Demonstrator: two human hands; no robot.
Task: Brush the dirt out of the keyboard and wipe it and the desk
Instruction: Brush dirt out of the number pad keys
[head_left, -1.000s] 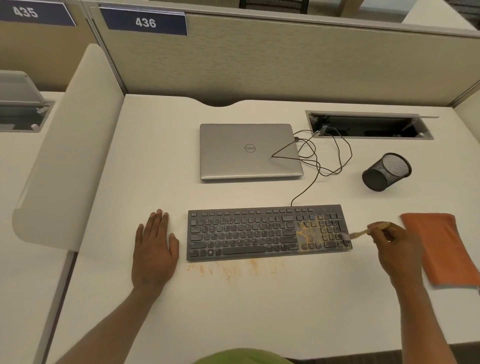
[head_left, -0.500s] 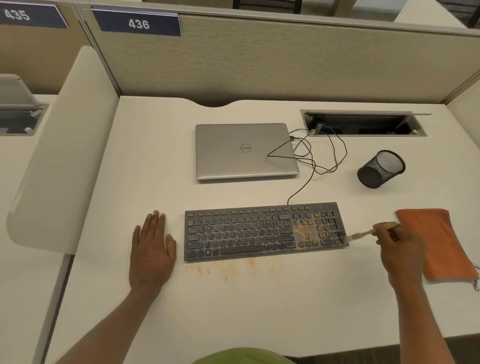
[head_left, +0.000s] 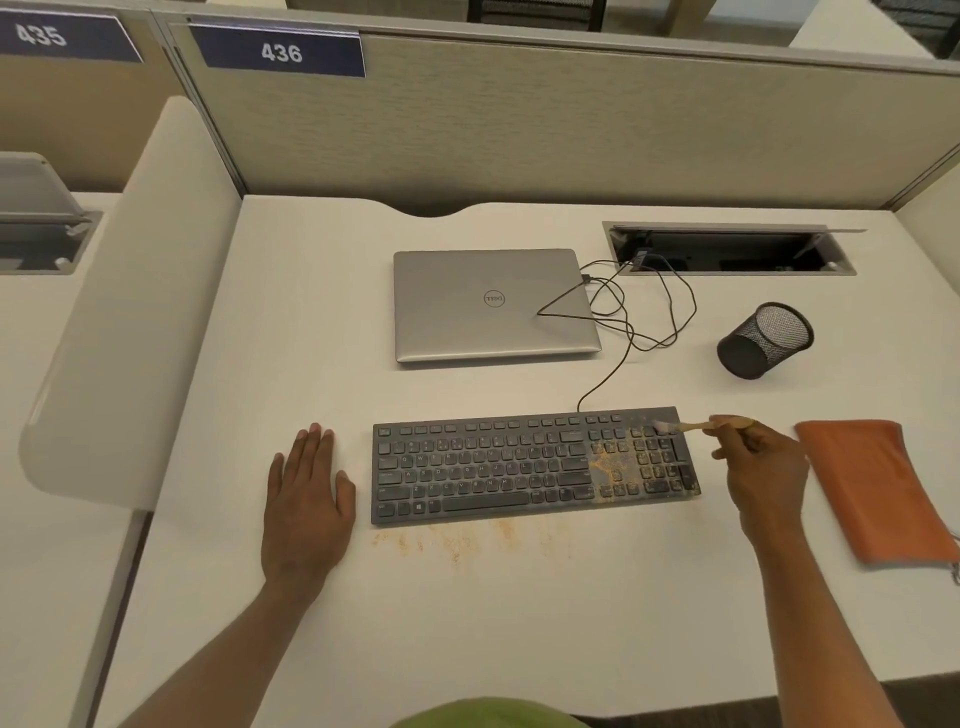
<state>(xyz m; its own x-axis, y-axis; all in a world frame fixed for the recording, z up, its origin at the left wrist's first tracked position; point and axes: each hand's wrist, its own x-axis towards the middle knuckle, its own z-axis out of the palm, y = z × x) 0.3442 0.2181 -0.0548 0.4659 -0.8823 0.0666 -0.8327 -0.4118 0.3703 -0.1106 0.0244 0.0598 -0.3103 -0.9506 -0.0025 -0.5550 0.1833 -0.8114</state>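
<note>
White desk (head_left: 519, 634) with beige partition behind, label 436. Closed silver Dell laptop (head_left: 493, 306) at centre back, cable hatch (head_left: 727, 249) open to its right. Dark keyboard (head_left: 493, 467) lies flat in front of laptop, its cable (head_left: 628, 332) looping to the laptop's side. Orange cloth (head_left: 878, 493) flat at right, near right hand, apart from keyboard. Left hand (head_left: 306, 504) flat on desk, fingers straight, just left of keyboard, not touching it. Right hand (head_left: 763, 467) pinches small brush (head_left: 680, 427), bristles at keyboard's top right corner. Black mesh pen cup (head_left: 763, 340) tipped on its side behind. Orange dirt (head_left: 605, 462) on keys by numpad, fainter smear (head_left: 457, 543) on desk along keyboard's front edge
</note>
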